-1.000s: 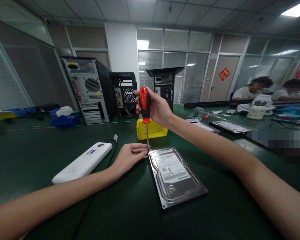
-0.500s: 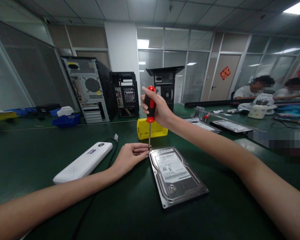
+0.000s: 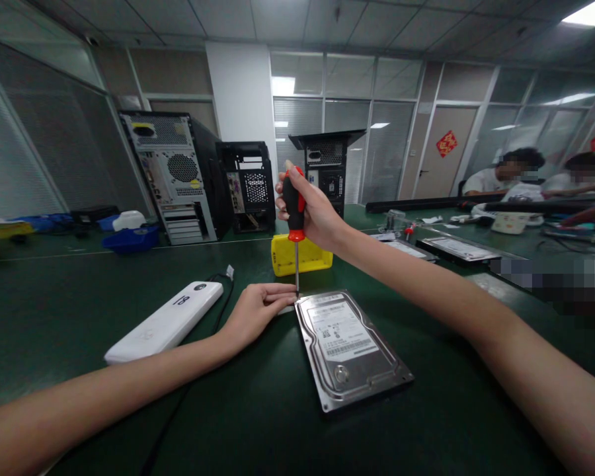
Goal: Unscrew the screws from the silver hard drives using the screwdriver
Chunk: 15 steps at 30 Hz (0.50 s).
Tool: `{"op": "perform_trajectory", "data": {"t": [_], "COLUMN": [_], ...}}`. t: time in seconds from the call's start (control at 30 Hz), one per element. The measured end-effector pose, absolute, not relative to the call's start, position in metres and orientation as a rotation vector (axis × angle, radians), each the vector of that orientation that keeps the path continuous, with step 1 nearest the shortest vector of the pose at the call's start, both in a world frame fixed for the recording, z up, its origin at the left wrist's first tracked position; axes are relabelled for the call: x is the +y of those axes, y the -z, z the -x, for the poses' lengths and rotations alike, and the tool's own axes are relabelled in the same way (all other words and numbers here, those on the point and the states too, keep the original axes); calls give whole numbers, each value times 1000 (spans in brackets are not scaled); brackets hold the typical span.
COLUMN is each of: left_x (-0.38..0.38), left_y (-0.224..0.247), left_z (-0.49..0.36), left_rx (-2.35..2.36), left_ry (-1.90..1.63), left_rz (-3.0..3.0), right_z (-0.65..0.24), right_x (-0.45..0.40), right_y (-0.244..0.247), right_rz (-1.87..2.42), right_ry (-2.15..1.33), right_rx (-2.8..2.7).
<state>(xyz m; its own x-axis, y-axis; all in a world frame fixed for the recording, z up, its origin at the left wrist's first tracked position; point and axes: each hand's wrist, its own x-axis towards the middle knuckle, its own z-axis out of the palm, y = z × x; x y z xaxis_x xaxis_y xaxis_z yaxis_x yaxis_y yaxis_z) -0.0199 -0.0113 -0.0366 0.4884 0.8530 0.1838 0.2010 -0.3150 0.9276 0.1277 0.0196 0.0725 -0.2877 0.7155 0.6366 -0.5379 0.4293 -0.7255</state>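
Observation:
My right hand (image 3: 313, 206) is wrapped round the handle of a red and black screwdriver (image 3: 294, 205), which points down. Its tip meets the far left corner of a silver hard drive (image 3: 350, 350) lying label up on the green table (image 3: 258, 423). My left hand (image 3: 258, 311) rests on the table left of the drive, its fingertips together at that same corner, beside the screwdriver tip. What those fingertips pinch, if anything, is too small to make out.
A yellow tray (image 3: 310, 256) stands behind the drive. At left lie a white power bank (image 3: 166, 322) with a black cable and a blue bin (image 3: 130, 239). Computer cases (image 3: 178, 178) stand at the back. More drives (image 3: 459, 250) and two people (image 3: 513, 173) are at right.
My right hand and the top of the screwdriver have shifted slightly left, the thumb now higher over the handle end. My left fingers have moved a little. The drive has stayed in place.

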Motion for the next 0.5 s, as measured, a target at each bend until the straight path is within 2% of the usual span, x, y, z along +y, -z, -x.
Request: {"op": "perform_trajectory", "data": {"t": [0.5], "left_x": [-15], "left_y": [35], "left_z": [20], "left_rx": [938], "left_ry": [-841], "left_rz": [-1772], "right_z": [-127], "right_x": [24], "right_y": [-69], "right_rz": [184], "right_ry": [-1175], "right_rx": [-1392]}}
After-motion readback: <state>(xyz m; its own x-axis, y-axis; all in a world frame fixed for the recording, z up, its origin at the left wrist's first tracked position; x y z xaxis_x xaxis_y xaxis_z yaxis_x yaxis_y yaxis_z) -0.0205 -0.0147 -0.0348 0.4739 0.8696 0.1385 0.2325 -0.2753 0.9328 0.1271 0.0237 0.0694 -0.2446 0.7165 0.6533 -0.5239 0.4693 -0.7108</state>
